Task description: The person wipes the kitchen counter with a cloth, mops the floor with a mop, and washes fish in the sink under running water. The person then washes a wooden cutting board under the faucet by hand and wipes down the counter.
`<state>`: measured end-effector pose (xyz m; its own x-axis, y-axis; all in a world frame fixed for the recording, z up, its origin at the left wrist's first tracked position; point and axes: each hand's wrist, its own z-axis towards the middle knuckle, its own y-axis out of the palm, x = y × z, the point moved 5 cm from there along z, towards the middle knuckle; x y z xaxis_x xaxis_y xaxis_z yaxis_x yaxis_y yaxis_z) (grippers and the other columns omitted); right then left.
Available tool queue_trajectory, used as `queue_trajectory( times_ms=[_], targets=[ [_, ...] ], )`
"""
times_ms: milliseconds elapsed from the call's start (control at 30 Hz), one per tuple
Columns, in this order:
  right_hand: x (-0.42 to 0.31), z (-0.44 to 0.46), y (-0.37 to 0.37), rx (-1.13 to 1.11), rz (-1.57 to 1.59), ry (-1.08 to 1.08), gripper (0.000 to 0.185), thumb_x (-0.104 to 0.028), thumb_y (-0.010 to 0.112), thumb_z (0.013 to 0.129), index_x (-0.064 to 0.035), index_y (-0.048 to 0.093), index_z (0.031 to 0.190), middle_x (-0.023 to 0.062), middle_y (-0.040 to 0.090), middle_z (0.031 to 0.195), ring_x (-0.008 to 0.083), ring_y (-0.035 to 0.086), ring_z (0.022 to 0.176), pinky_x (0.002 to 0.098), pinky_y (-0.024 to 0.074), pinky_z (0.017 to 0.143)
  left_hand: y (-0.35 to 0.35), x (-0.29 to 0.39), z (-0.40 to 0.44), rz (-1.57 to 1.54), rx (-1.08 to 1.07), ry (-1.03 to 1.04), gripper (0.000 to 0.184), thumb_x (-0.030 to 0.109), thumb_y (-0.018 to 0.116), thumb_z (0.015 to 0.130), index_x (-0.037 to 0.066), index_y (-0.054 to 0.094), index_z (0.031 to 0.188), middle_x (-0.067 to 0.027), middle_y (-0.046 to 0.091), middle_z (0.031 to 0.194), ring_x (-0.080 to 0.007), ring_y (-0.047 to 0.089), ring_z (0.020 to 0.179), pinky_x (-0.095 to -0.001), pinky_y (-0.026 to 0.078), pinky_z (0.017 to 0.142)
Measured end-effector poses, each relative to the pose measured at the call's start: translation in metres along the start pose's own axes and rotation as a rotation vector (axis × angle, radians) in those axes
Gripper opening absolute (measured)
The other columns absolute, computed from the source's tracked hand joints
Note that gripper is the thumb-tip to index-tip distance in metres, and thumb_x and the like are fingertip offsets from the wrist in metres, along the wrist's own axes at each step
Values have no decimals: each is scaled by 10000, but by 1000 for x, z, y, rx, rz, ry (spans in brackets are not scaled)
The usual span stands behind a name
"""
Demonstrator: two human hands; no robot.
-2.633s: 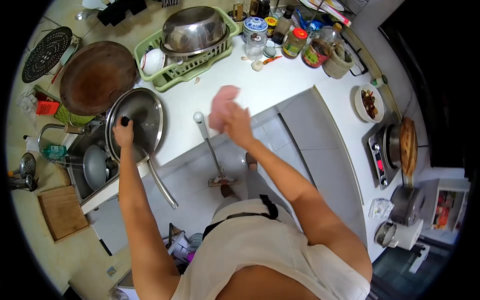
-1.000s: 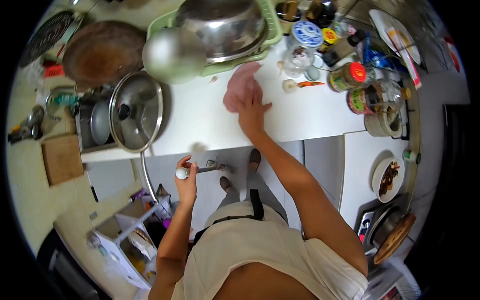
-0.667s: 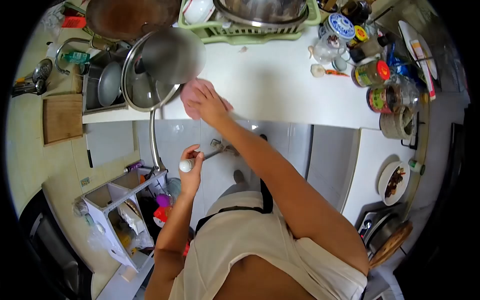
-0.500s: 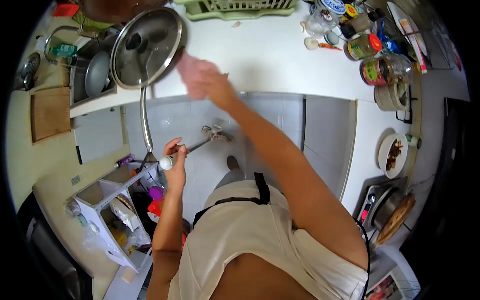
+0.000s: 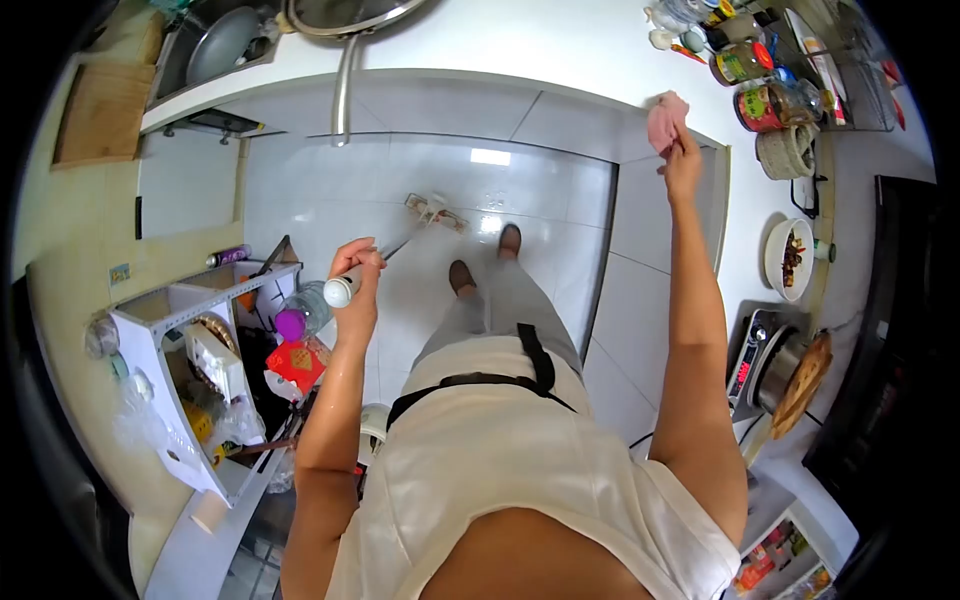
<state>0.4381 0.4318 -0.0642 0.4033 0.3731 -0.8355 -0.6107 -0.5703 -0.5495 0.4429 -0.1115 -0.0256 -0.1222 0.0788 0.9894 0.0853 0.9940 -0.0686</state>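
Observation:
Wrapped round the top of a mop handle (image 5: 342, 291) is my left hand (image 5: 358, 280), low over the floor. The mop's head (image 5: 436, 212) rests on the tiles ahead of my feet. My right hand (image 5: 682, 170) reaches out to the right and grips a pink cloth (image 5: 667, 122) at the front edge of the white counter (image 5: 520, 45). Part of the cloth overlaps the counter edge. A lidded pan (image 5: 350, 12) stands at the counter's far left, its long handle jutting out over the floor.
Jars (image 5: 742, 62) stand at the counter's right end. On the right-hand counter are a white bowl of food (image 5: 790, 258) and a pot (image 5: 780, 368) on a cooker (image 5: 750, 355). A sink (image 5: 205, 45) lies upper left, and a white shelf unit (image 5: 150, 385) stands lower left.
My left hand has left the pan's lid and taken hold of the mop handle. My right hand wiped the cloth leftward over the counter, then moved it far right. The view has tilted down toward the floor.

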Motion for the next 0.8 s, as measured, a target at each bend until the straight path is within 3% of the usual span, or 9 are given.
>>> queue_trajectory(
  times_ms=[133,167,333,433,500,567,600,667,800],
  targets=[
    [-71,17,42,17,111,-237,373,6,466,885,-123,620,1200,143,613,1091,208,634,817,314,528,705,-13,-4,-19,56,29,-16,208,52,592,886,37,578,1093,-5,575,796,-83,546,758,-232,448,720],
    [-85,31,55,42,-2,-539,393,-78,538,884,-166,573,1266,187,566,1206,272,618,974,358,501,837,-14,-10,-21,63,40,-15,207,55,595,884,39,580,1091,-4,576,799,-83,548,759,-231,448,717],
    [-147,-12,110,138,-448,-700,527,-252,617,869,-92,465,1347,218,508,1295,318,489,1203,402,397,994,12,-6,-34,120,-6,11,263,58,615,874,63,567,1132,1,576,810,-74,532,765,-228,444,693],
    [-201,-144,109,-522,75,-835,438,-277,561,925,-44,499,1291,189,519,1299,322,521,1158,378,401,979,59,-3,-42,121,-159,55,316,47,640,853,70,559,1158,-3,567,822,-103,531,771,-244,453,706],
    [-222,-223,75,-951,223,-521,385,-202,503,938,-40,509,1287,146,541,1290,294,527,1155,369,385,998,94,-18,-50,250,-256,129,352,81,673,806,73,572,1143,-57,585,877,-184,566,819,-309,458,734],
    [-222,-269,35,-1149,204,-649,386,-129,493,911,-24,513,1281,137,542,1294,286,538,1136,371,413,972,131,-51,-60,349,-440,420,385,131,699,763,73,573,1122,-96,598,943,-268,576,889,-376,460,763],
    [-217,-283,14,-1206,175,-680,406,-129,590,857,-23,538,1245,164,550,1263,317,564,1061,366,456,904,150,-46,-65,335,-524,452,372,146,702,756,69,578,1098,-103,602,954,-282,576,903,-390,459,768],
    [-197,-302,-24,-1126,-249,-696,395,-157,617,844,-25,563,1212,177,563,1229,309,560,1087,381,456,917,187,-22,-77,299,-689,534,349,178,709,741,63,590,1048,-118,609,975,-309,575,931,-417,458,778],
    [-119,-331,-71,-627,-1041,-683,444,-195,681,793,-42,570,1195,180,595,1119,284,620,953,388,513,768,241,-141,-104,528,-866,401,287,185,667,767,76,600,1023,-128,647,876,-321,601,889,-424,463,784]
  ],
)
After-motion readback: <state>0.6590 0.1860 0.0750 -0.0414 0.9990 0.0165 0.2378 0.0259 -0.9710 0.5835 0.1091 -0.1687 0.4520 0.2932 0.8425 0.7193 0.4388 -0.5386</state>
